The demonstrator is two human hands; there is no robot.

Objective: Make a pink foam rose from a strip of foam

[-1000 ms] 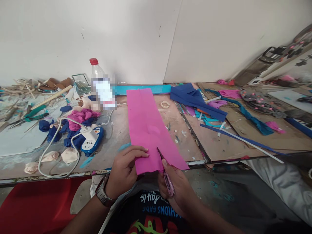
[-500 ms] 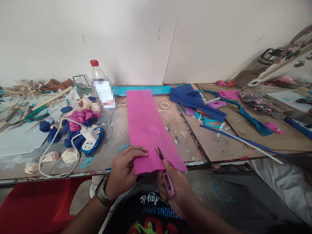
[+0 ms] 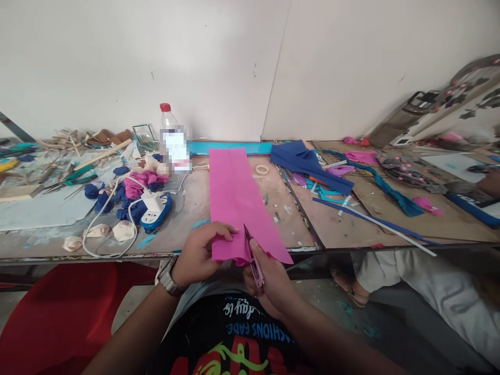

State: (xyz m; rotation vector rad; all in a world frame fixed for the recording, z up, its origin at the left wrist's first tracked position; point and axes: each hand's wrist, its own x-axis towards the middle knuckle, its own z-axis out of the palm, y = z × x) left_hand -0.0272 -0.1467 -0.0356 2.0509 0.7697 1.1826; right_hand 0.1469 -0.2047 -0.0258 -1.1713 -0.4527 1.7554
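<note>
A long pink sheet of crepe paper [image 3: 234, 192] lies on the table, its near end reaching over the front edge. My left hand [image 3: 203, 250] is closed on the sheet's near left corner, thumb below and fingers on top. In my right hand [image 3: 269, 276] is a pair of small pink-handled scissors [image 3: 257, 268], gripped at the handles. Their dark blades point away from me over the near part of the sheet and look close together. Around the blades the near edge is buckled; whether a cut runs there I cannot tell.
On the left are a blue-and-white power strip [image 3: 156, 214] with a looping cable, rolled paper flowers [image 3: 136, 183], green-handled pliers [image 3: 78, 177] and a bottle [image 3: 167, 117]. Dark blue paper [image 3: 308, 164], a tape ring [image 3: 262, 169] and a white stick [image 3: 386, 226] lie right. Another person's leg [image 3: 425, 281] shows at right.
The view has shifted slightly. My right hand and the scissors have moved left, nearer my left hand, and the blades look closer together. The sheet's near edge has become more buckled.
</note>
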